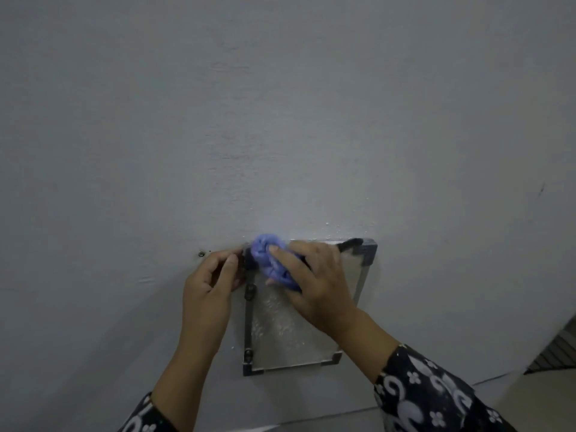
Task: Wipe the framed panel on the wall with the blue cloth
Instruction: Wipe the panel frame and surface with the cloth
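Note:
A small framed panel (280, 335) hangs on the grey wall, with a dark metal frame, corner pieces and a frosted, speckled pane. My right hand (314, 282) presses a bunched blue cloth (269, 257) against the panel's upper left corner. My left hand (208, 285) grips the frame's left edge near the top, thumb and fingers pinched around it. Both wrists wear dark sleeves with a white floral pattern.
The plain grey wall (280, 120) fills most of the view. A small screw or hole (201, 253) sits in the wall left of the frame. A pale floor (536, 397) and a dark grating (558, 353) show at the lower right.

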